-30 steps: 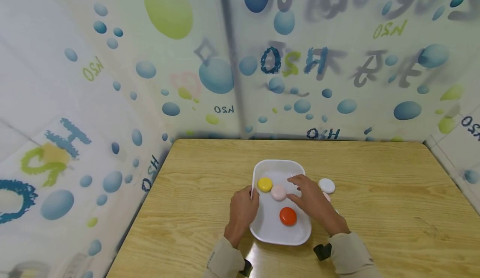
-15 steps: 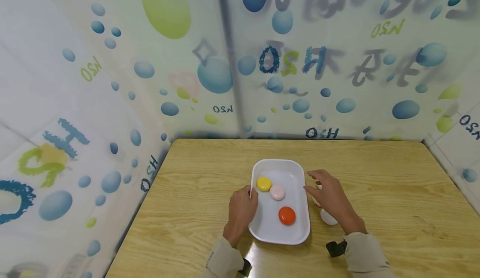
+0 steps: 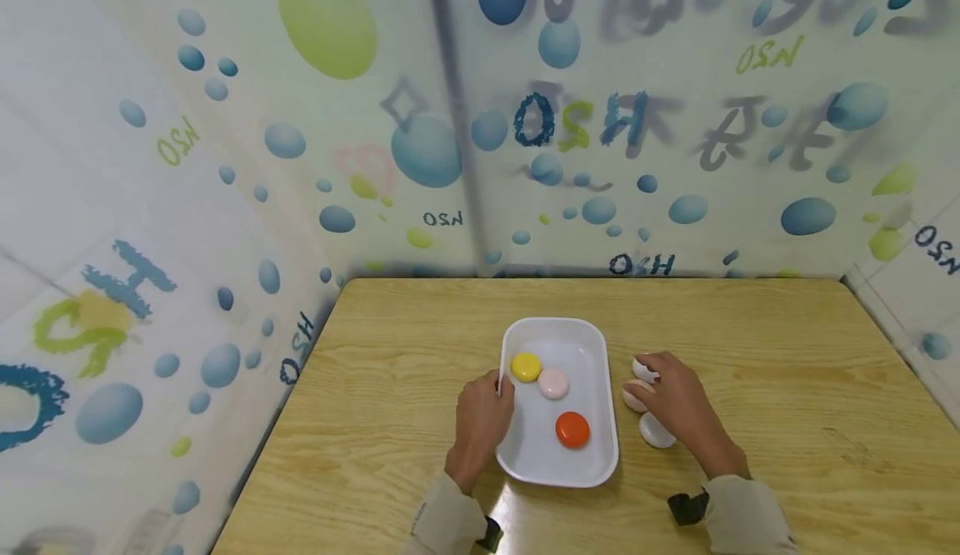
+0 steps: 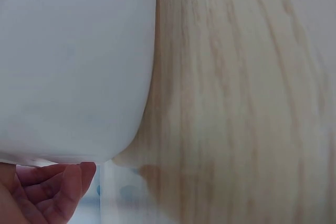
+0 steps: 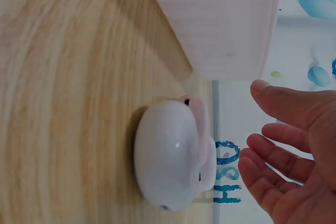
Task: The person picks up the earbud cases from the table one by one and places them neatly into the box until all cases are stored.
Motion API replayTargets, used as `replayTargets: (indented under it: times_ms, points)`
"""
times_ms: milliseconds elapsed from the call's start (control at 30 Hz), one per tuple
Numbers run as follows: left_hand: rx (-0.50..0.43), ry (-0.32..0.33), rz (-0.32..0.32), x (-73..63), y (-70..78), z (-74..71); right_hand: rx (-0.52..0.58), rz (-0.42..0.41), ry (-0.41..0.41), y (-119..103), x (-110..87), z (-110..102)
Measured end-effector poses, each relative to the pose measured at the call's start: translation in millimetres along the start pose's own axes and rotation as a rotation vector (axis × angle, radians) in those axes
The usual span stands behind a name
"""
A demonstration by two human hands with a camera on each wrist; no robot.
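My left hand (image 3: 482, 423) grips the left rim of a white rectangular tray (image 3: 528, 447); the left wrist view shows its curled fingers (image 4: 71, 190) at the tray's edge. Inside the tray lie a yellow round disc (image 3: 527, 367), a pale pink disc (image 3: 553, 384) and a red disc (image 3: 572, 430). Right of the tray, my right hand (image 3: 686, 405) hovers over a far white disc (image 3: 642, 368) and a pink disc (image 3: 632, 397). Nearer me lies a glossy white disc (image 3: 657, 431). In the right wrist view the thumb and fingers are spread apart, holding nothing.
A wooden table (image 3: 405, 355) bears everything. Behind it rises a pale wall (image 3: 375, 138) printed with blue and green bubbles and letters. The tray's right wall stands close to the loose discs.
My right hand has moved from above the tray, over its right rim, to the loose discs on the table. The left hand keeps its hold on the tray; the tray's discs lie unchanged.
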State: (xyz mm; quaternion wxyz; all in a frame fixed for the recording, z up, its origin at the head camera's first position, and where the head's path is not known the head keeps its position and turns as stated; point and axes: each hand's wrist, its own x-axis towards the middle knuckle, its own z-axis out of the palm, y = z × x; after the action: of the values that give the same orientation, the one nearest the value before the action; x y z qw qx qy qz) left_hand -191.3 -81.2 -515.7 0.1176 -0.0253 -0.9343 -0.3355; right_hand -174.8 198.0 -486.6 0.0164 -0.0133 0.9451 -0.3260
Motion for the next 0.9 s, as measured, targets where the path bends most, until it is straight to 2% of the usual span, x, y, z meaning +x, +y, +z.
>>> replayTargets:
  times_ms: [300,500,900]
  points:
    - [-0.014,-0.006,-0.008,-1.5,0.5,-1.2,0.006,-0.005,-0.002,9,-5.8,4]
    - [-0.017,-0.016,-0.022,-1.5,1.3,-2.2,-0.019,-0.052,0.044,17,-6.1,14]
    - [0.003,0.008,-0.005,-0.7,0.8,-0.9,-0.057,-0.078,0.037,21,-2.8,21]
